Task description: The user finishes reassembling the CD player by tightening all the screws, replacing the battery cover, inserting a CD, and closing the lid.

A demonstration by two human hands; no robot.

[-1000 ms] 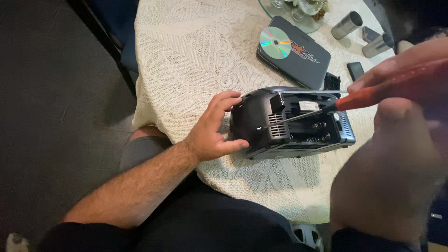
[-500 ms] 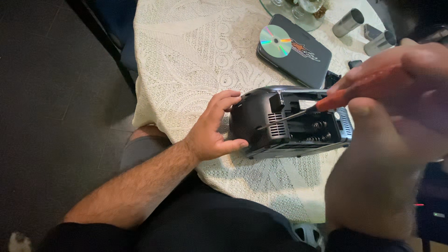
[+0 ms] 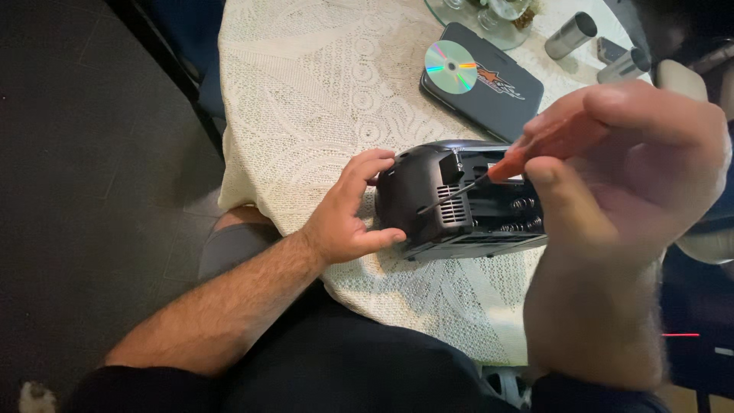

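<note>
Your right hand pinched the orange handle of a screwdriver between thumb and fingers, close to the camera, with the thin shaft running down and to the left of that grip to a tip set against the vented end panel of the black portable radio. Half a second before, that hand sat lower and its fingers hid much of the tool; it had since lifted and tilted, so the shaft and tip showed plainly and the tip lay further toward the left end of the casing. I judged that as the tool having been re-aimed at a new spot on the shell, though no screw head could be made out there.

Your left hand held the same place as before, fingers spread over the rounded left end of the radio and thumb pressed under its lower edge, steadying it on the lace-covered worktop. The radio lay with its open battery bay and springs facing up, directly beneath your right grip.

Beyond the screwdriver grip, well apart from it, lay a dark flat case with a disc resting on it, and two metal cylinders past that.
</note>
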